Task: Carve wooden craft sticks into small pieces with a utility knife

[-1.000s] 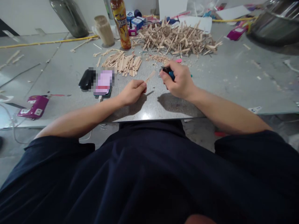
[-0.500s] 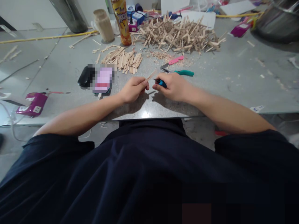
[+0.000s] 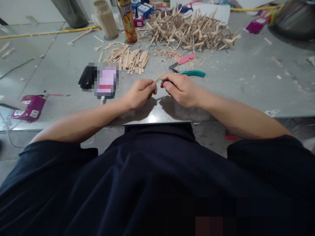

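Observation:
My left hand (image 3: 141, 94) is closed, pinching a thin flat wooden stick (image 3: 160, 77) that slants up and to the right. Close by on the right, my right hand (image 3: 184, 89) is wrapped round a small dark tool (image 3: 163, 80). Fingers cover most of that tool, so its kind is hidden; its tip end is near the stick, and I cannot tell if they touch. Just beyond my hands lie a pink-handled folding knife (image 3: 185, 59) and teal-handled pliers (image 3: 195, 73). A heap of flat wooden sticks (image 3: 133, 60) lies further left.
A large pile of wooden pieces (image 3: 189, 31) spreads across the back, with wood shavings (image 3: 171, 53) before it. A phone (image 3: 107, 80) and black case (image 3: 88, 77) lie left. Behind stand a jar (image 3: 105, 21) and bottle (image 3: 127, 23). A purple socket block (image 3: 31, 107) sits far left.
My right hand has turned, so the tool's blue handle is now covered by the fingers. The stick is still in my left hand. The view has shifted slightly.

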### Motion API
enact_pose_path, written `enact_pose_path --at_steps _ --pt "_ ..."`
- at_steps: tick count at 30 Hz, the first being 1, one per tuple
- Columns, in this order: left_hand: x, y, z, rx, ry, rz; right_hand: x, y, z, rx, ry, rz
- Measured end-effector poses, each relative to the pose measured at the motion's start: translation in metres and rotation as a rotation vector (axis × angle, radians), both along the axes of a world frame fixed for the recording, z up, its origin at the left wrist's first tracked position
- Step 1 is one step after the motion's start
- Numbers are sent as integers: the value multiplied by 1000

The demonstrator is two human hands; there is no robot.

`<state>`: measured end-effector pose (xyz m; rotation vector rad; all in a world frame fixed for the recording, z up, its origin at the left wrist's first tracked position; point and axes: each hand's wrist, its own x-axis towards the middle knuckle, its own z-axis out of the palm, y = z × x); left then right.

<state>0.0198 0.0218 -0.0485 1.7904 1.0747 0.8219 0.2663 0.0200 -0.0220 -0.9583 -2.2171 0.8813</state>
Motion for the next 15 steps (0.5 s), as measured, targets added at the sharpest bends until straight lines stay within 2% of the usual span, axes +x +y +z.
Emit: enact_pose_path --at_steps 3,5,10,15 --pt "0 -2 -5 -18 -75 -28 -3 -7 3 -246 181 22" --pt "-1 -4 -8 0 -140 -55 -6 -11 4 -329 201 18" --pt "-2 -7 -13 27 -159 -87 -13 -16 7 -453 205 -57" --pt "-1 -6 -11 32 -86 -66 -13 -19 9 -432 242 -56"
